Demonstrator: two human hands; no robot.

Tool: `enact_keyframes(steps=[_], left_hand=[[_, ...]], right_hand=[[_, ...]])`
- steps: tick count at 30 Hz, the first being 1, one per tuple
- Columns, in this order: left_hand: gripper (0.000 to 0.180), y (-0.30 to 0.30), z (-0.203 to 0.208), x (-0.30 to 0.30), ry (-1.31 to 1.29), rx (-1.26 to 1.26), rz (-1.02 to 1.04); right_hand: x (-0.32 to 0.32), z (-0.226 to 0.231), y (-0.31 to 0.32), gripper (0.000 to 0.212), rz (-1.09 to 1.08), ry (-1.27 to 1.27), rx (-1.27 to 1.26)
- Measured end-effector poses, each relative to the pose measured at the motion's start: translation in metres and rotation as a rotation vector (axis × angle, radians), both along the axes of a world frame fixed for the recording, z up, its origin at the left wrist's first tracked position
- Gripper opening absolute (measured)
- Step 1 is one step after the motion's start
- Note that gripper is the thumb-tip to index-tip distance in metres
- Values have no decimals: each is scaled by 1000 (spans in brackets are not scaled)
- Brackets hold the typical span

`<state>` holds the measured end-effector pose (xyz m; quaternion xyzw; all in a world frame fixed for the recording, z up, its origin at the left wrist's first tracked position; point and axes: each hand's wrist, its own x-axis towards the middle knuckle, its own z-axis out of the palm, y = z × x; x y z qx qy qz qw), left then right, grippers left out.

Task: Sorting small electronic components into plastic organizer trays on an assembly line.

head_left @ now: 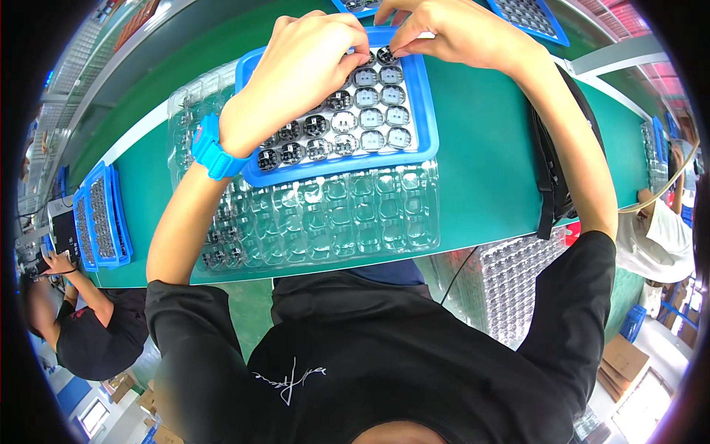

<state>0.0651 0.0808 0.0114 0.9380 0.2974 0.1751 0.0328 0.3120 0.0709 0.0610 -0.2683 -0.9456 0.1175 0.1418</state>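
A blue tray (pixel 431 111) holds rows of small round black parts on a white liner; those on the right have pale pads on top. At its far end my left hand (pixel 314 55) reaches over the rows, thumb and finger pinched on a small round part mostly hidden by the fingertips. Beside it my right hand (pixel 444 33) is closed at the fingertips on a small round black part (pixel 385 55) in the far row. Something whitish shows between that hand's fingers, too small to name. A blue watch (pixel 214 148) is on my left wrist.
Under the blue tray lie clear plastic blister trays (pixel 333 214) on the green table (pixel 481 177). More filled blue trays (pixel 107 214) stand at the left, another (pixel 529 18) at the far right. A black bag (pixel 551 163) lies beneath my right arm. Co-workers sit at both sides.
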Motion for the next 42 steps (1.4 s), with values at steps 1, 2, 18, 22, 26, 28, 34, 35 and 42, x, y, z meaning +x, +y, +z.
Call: enact_keyframes(steps=[1,2,18,22,26,28,34,35,42], left_hand=[[13,0,-1,0,-4,2,2],[13,0,-2,1,-5,1,2],[11,-4,8,1,-32,68,-76],[11,-7,10,1,-50,-17,-27],[11,-6,9,2,-50,-21,-40],[11,-6,9,3,-47,-19,-31],[12,-6,7,4,11,28,-34],[12,-5,5,2,6,27,-31],[16,-11,16,2,-17,8,-57]], right_hand=[[0,0,0,12,1,-1,-1],[0,1,0,12,-4,-8,-7],[-4,6,2,12,-4,-58,-49],[-7,9,-1,13,-27,-72,-89],[-7,8,-2,13,-18,-84,-52],[-6,7,-1,13,-3,-85,-41],[-4,-1,-3,11,34,-43,16],[-5,-1,-4,12,19,-19,-12],[-2,-11,-11,18,-107,50,-56]])
